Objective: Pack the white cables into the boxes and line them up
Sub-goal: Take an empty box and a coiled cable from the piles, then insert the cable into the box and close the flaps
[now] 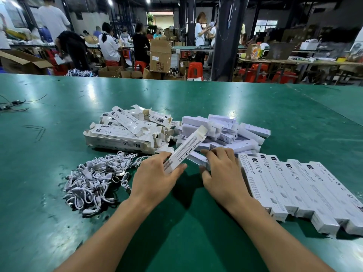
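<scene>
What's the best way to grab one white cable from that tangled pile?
Pinch a loop on the right edge of the pile of white looped cables, coming from above right: loops there stick out clear of the tangle, nearest the left hand.

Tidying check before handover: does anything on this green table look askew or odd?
The row of flat white printed boxes at right is staggered, near ends stepping, not flush. The long white printed box held by the left hand has its far flap open.

The long white cardboard box tilted at frame centre reads "SMART SENSOR LAMP" along its side. The same words run along the row of white boxes at lower right. Smaller print is illegible.
</scene>
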A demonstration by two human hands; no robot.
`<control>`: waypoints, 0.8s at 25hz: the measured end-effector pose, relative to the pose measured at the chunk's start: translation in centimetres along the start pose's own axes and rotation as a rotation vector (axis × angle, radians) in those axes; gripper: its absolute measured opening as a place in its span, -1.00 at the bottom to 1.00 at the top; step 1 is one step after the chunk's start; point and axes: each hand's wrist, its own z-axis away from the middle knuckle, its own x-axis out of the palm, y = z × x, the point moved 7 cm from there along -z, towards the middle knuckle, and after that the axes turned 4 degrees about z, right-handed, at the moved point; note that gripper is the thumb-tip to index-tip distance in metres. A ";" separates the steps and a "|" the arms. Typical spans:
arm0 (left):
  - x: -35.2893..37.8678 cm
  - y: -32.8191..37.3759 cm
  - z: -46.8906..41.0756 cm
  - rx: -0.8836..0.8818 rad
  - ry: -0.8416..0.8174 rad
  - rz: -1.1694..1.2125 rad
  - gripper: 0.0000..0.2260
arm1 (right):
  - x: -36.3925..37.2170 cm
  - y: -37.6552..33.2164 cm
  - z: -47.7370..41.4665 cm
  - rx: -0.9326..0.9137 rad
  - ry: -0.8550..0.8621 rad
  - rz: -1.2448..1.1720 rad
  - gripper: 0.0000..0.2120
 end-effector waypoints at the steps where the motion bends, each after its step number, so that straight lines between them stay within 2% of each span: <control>1: 0.1 -0.1 0.0 -0.001 -0.003 -0.009 -0.59 | 0.1 -0.1 0.1 0.014 -0.015 -0.006 -0.51; 3: -0.1 -0.2 0.0 -0.020 0.007 -0.022 -0.45 | 0.9 0.1 0.3 0.063 -0.112 0.002 -0.50; 5: -0.1 -0.3 0.0 -0.026 0.006 -0.028 -0.35 | 0.8 0.2 0.4 0.081 -0.087 -0.073 -0.63; 9: -0.1 -0.1 -0.2 0.019 -0.001 -0.001 -0.54 | -1.1 1.7 0.5 0.269 0.183 -0.638 -0.79; 13: -0.4 -0.2 -0.4 0.016 0.019 0.037 -0.69 | -2.1 3.7 0.7 0.469 0.418 -0.990 -0.94; 15: -0.5 -0.4 -0.4 -0.006 0.009 0.068 -0.69 | -2.4 4.5 0.9 0.540 0.510 -1.089 -0.99; 20: -0.4 -0.9 -0.6 -0.024 -0.018 0.043 -0.69 | -2.9 5.7 1.1 0.619 0.634 -1.172 -0.88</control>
